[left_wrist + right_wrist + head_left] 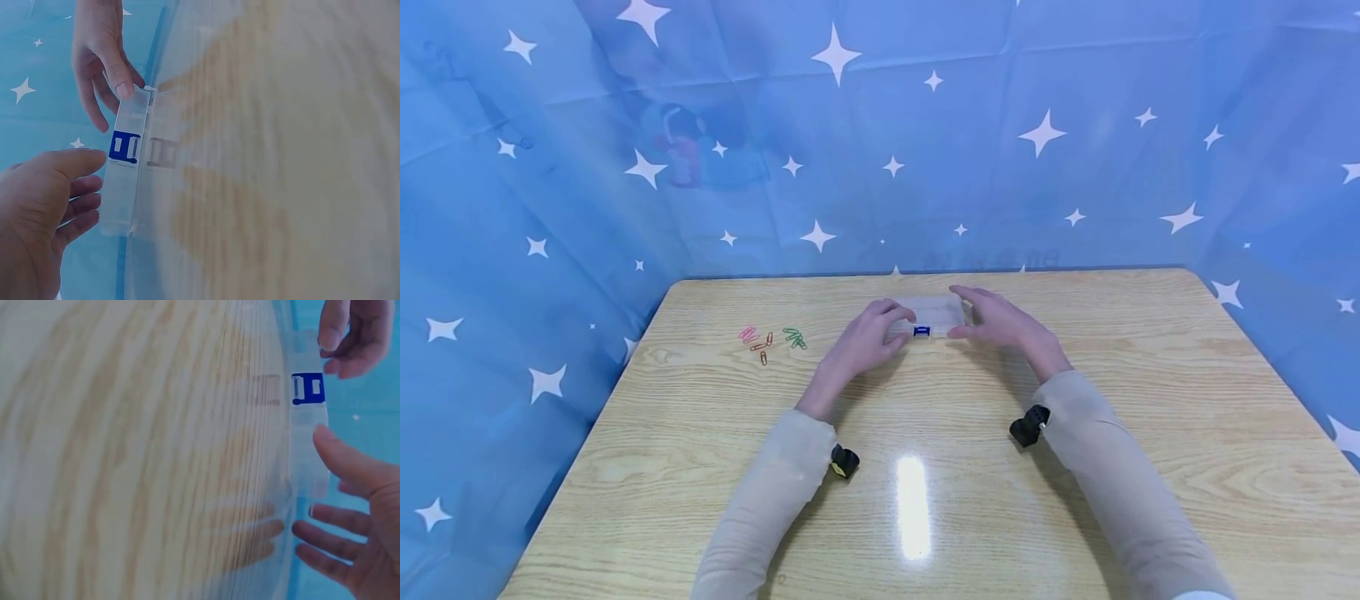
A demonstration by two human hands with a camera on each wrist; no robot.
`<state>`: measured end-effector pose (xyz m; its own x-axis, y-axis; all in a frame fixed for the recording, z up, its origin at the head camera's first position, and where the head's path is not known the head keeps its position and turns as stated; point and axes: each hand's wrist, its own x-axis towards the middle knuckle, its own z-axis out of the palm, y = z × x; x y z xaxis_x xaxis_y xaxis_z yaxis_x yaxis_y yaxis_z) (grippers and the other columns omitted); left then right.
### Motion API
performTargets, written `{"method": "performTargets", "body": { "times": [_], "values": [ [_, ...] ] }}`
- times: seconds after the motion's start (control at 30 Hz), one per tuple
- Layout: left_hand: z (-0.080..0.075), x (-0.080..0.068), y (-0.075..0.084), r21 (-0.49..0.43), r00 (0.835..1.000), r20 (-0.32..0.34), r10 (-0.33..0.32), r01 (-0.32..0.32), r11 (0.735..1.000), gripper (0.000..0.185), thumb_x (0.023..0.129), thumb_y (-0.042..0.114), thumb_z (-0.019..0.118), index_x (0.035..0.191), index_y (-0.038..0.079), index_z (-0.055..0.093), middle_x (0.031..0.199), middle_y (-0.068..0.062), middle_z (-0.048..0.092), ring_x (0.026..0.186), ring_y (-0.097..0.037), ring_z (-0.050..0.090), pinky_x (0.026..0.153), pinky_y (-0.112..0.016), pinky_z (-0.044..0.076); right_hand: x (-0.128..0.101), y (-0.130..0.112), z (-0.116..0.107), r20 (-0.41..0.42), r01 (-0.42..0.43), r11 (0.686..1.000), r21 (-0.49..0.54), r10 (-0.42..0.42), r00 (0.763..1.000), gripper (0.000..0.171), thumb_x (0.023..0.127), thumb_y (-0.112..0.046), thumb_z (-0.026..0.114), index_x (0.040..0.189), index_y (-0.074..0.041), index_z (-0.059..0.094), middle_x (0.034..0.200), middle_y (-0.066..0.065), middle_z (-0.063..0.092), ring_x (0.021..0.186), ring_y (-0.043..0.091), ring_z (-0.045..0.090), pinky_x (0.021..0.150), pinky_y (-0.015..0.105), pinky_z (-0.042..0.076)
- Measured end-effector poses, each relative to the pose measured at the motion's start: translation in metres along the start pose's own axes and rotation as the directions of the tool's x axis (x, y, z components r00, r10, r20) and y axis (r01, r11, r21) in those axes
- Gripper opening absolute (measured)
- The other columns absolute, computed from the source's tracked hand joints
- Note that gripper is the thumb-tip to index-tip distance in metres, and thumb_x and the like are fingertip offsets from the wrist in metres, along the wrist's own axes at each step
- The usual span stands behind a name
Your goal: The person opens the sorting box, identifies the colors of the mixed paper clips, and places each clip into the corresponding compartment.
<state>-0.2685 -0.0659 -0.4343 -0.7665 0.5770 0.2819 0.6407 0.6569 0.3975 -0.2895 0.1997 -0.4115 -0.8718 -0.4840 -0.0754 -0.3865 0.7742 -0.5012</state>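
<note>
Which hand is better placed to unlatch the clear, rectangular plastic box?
Probably the left hand: in the head view, it is closer to the blue plastic latch than the right hand.

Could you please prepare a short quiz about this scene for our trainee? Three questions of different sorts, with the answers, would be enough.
1. True or false: in the head view, the blue latch is on the far side of the clear box.
2. Which paper clips lie nearest to the clear box? a) pink b) green c) reddish
3. Fill in the missing word: the person's ____ grip is the one nearer to the paper clips.

Key:
1. False; it is on the near side.
2. b, the green paper clips.
3. Left; the left grip is at the box end nearer to them.
</note>
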Motion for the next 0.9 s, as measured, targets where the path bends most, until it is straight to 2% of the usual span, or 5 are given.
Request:
{"method": "performTargets", "body": {
  "times": [0.33, 0.6, 0.73, 0.83, 0.9],
  "values": [
    [0.006, 0.008, -0.002, -0.025, 0.999, -0.041, 0.035, -0.036, 0.999, 0.016, 0.097, 0.011, 0.069, 0.111, 0.008, 0.074, 0.111, -0.006, 0.065, 0.103, -0.022, 0.058, 0.091, -0.034, 0.05, 0.003, -0.004, 0.0, 0.019, -0.015, 1.0, 0.003, 0.015, 1.0, 0.08, 0.097, -0.031, 0.071, 0.157, 0.001, 0.029, 0.155, 0.029, 0.036, 0.14, 0.046, 0.036, 0.113, 0.059, 0.03],
    [0.007, 0.012, -0.002, -0.055, 1.0, -0.018, -0.015, 0.014, 0.998, 0.012, 0.098, 0.011, 0.067, 0.107, 0.008, 0.075, 0.107, -0.005, 0.062, 0.093, -0.018, 0.059, 0.082, -0.029, 0.051, 0.005, -0.003, 0.0, 0.025, -0.017, 1.0, 0.009, 0.017, 1.0, 0.079, 0.096, -0.029, 0.071, 0.156, 0.002, 0.03, 0.149, 0.028, 0.043, 0.133, 0.041, 0.045, 0.112, 0.056, 0.034],
    [0.007, 0.014, -0.001, -0.09, 0.998, -0.006, -0.058, 0.058, 0.994, 0.011, 0.098, 0.01, 0.066, 0.105, 0.009, 0.075, 0.107, -0.002, 0.061, 0.09, -0.015, 0.057, 0.078, -0.028, 0.049, 0.006, -0.003, 0.0, 0.028, -0.015, 1.0, 0.011, 0.015, 1.0, 0.079, 0.096, -0.029, 0.072, 0.155, 0.002, 0.031, 0.121, 0.023, 0.058, 0.106, 0.033, 0.052, 0.1, 0.052, 0.041],
    [0.008, 0.015, -0.001, -0.11, 0.998, -0.012, -0.063, 0.061, 0.992, 0.01, 0.098, 0.008, 0.067, 0.103, 0.008, 0.075, 0.105, -0.003, 0.061, 0.088, -0.016, 0.057, 0.076, -0.028, 0.049, 0.007, -0.003, 0.0, 0.034, -0.02, 1.0, 0.009, 0.02, 0.999, 0.079, 0.096, -0.029, 0.072, 0.155, 0.002, 0.031, 0.095, 0.014, 0.054, 0.087, 0.028, 0.05, 0.088, 0.048, 0.04],
    [0.009, 0.017, -0.002, -0.126, 0.998, -0.02, -0.058, 0.055, 0.991, 0.009, 0.097, 0.008, 0.068, 0.101, 0.008, 0.076, 0.103, -0.003, 0.061, 0.087, -0.016, 0.057, 0.075, -0.028, 0.048, 0.007, -0.003, 0.0, 0.037, -0.024, 1.0, 0.011, 0.024, 0.999, 0.079, 0.096, -0.029, 0.072, 0.155, 0.002, 0.032, 0.089, 0.012, 0.051, 0.08, 0.026, 0.047, 0.085, 0.046, 0.039]
  ]
}}
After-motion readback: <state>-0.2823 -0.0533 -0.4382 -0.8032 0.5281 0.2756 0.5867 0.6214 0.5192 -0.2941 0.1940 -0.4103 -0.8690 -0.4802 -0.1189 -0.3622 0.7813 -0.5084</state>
